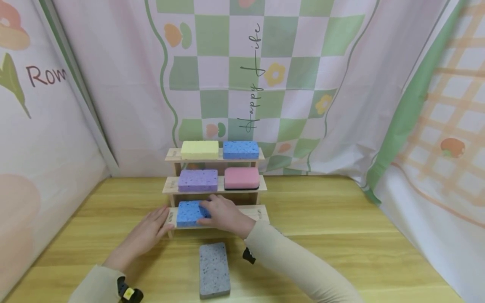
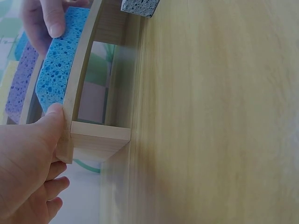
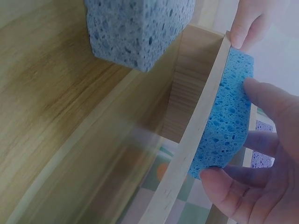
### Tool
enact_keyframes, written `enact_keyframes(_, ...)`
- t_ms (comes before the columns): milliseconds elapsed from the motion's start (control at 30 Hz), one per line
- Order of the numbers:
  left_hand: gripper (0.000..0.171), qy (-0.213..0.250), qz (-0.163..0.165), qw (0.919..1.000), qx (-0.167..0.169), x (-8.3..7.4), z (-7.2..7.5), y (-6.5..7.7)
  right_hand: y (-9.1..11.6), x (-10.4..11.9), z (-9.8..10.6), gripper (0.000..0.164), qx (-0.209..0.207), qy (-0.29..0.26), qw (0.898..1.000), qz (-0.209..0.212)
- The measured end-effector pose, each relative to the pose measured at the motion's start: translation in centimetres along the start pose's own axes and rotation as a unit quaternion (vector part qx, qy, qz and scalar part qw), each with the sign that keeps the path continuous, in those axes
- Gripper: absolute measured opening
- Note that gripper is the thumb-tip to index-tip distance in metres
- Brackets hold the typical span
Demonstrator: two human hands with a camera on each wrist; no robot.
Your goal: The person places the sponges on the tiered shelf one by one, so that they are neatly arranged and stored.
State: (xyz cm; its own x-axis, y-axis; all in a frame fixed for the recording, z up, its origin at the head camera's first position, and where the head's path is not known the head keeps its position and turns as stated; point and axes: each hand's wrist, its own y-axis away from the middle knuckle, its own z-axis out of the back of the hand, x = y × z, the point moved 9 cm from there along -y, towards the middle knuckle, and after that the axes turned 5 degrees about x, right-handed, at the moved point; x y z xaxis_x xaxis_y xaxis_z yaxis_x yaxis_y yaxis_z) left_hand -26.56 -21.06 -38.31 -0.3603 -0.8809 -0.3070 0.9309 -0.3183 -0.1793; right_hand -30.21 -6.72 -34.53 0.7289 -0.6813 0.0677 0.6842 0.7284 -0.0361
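A blue sponge (image 1: pixel 188 213) lies at the left of the lowest tier of a three-step wooden shelf (image 1: pixel 250 213). My right hand (image 1: pixel 223 213) grips that sponge from above, thumb and fingers bent over its edges. At the tier's left end, my left hand (image 1: pixel 151 227) holds the board, with the thumb on top close to the sponge and the other fingers curled below, as the left wrist view shows. In front of the shelf, a grey sponge (image 1: pixel 214 269) lies flat on the table.
On the middle tier sit a purple sponge (image 1: pixel 198 180) and a pink sponge (image 1: pixel 241 178) with a dark base. The top tier carries a yellow sponge (image 1: pixel 199 150) and another blue sponge (image 1: pixel 241 150). A patterned curtain (image 1: pixel 246 75) hangs behind the wooden table (image 1: pixel 322 219).
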Motion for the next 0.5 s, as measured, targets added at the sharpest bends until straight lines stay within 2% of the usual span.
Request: enact_keyframes(500,0.057,0.003,0.007,1.0000,0.003,0.18,0.01,0.01,-0.05,0.18,0.10,0.053,-0.010,0.005,1.000,-0.003)
